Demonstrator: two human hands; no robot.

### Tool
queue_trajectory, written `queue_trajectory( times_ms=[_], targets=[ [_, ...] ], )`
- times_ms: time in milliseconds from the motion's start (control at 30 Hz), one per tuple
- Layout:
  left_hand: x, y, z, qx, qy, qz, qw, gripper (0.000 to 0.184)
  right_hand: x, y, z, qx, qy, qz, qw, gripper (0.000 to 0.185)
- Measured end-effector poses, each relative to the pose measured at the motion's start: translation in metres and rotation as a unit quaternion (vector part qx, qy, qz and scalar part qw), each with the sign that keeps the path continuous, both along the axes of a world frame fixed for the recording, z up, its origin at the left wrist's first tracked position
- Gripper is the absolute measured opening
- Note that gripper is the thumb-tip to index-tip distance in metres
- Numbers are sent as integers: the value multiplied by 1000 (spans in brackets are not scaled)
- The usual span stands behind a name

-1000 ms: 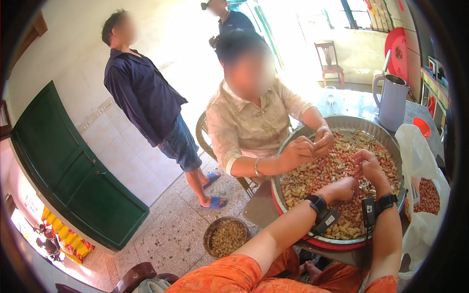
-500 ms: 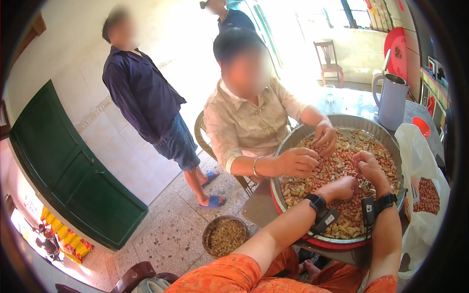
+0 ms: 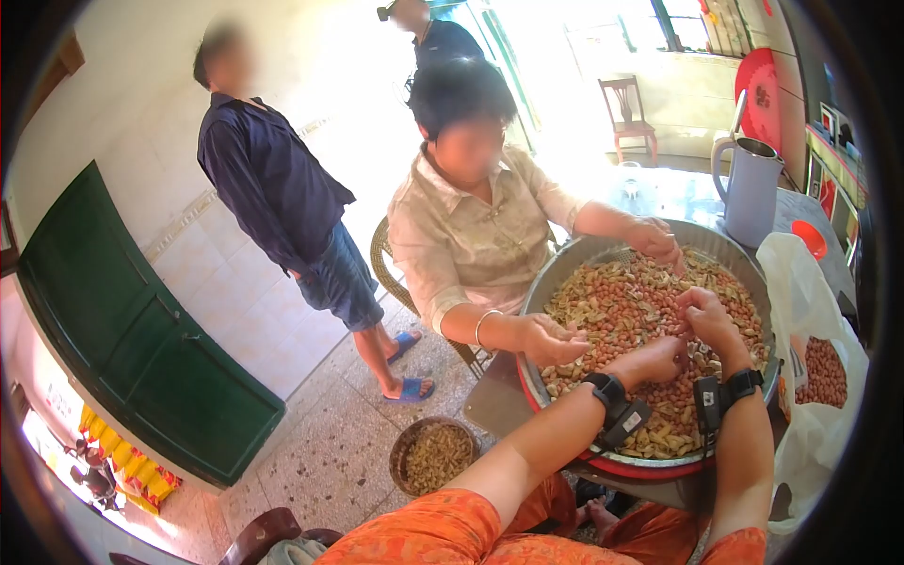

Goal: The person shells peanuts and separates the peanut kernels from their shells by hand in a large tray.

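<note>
A wide round metal pan (image 3: 537, 297) holds peanut kernels (image 3: 617, 306) mixed with peanut shells (image 3: 659, 435). Over the middle of it, my left hand (image 3: 667, 360) is closed, its fingers curled inward. Just above and to the right, my right hand (image 3: 706, 315) is closed too, fingertips pinched together. Whatever either hand holds is too small or hidden to make out. Both wrists wear black straps with small boxes. Across the pan, a seated person's hand (image 3: 656, 242) is over the far rim area, and their other hand (image 3: 556, 341) is turned palm-up at the left rim.
A white plastic bag (image 3: 786, 273) with peanut kernels stands right of the pan. Behind it are a grey-blue jug (image 3: 753, 193) and a red bowl (image 3: 808, 240). On the floor, a bowl (image 3: 403, 468) holds shells. Two people stand behind the seated person; a chair (image 3: 626, 108) is farther back.
The seated person's hands have moved apart, one toward the far side of the pan, the other down and left, turning palm-up. My hands stay almost in place.
</note>
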State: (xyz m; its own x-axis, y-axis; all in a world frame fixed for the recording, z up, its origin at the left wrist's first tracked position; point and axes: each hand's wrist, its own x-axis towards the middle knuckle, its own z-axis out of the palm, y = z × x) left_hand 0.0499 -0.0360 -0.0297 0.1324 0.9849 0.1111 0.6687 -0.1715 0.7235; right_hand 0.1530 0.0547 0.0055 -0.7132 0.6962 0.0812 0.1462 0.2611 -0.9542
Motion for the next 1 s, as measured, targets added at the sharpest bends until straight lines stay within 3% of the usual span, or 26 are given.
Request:
queue_trajectory(
  times_ms=[200,367,567,600,633,667,733,767,833,967,1000],
  targets=[
    [-2,9,-11,-7,55,-12,998,14,0,2,-3,40,0,-4,999,23],
    [-1,9,-6,141,-87,141,976,10,0,10,-12,61,12,-9,998,20],
    [-8,9,13,257,-140,209,933,12,-7,22,-25,171,53,1,984,14],
    [-15,10,14,286,-125,204,928,14,-9,31,-33,198,54,6,979,14],
    [-24,5,20,312,18,205,927,13,-10,37,-35,230,37,8,973,16],
    [-30,13,13,307,-67,223,923,12,-9,39,-35,246,36,-17,969,17],
    [-41,16,17,332,-27,244,911,14,-9,43,-38,237,-4,-62,969,15],
    [-45,18,15,305,-117,239,914,14,-7,44,-38,225,-13,-53,973,18],
    [-55,15,18,252,-154,268,917,10,-5,30,-27,195,-48,-68,977,19],
    [-64,9,24,190,-152,297,923,11,-1,18,-17,165,-137,-55,975,25],
    [-66,8,25,125,-110,304,938,18,-1,17,-18,205,-173,-56,962,29]
  ],
)
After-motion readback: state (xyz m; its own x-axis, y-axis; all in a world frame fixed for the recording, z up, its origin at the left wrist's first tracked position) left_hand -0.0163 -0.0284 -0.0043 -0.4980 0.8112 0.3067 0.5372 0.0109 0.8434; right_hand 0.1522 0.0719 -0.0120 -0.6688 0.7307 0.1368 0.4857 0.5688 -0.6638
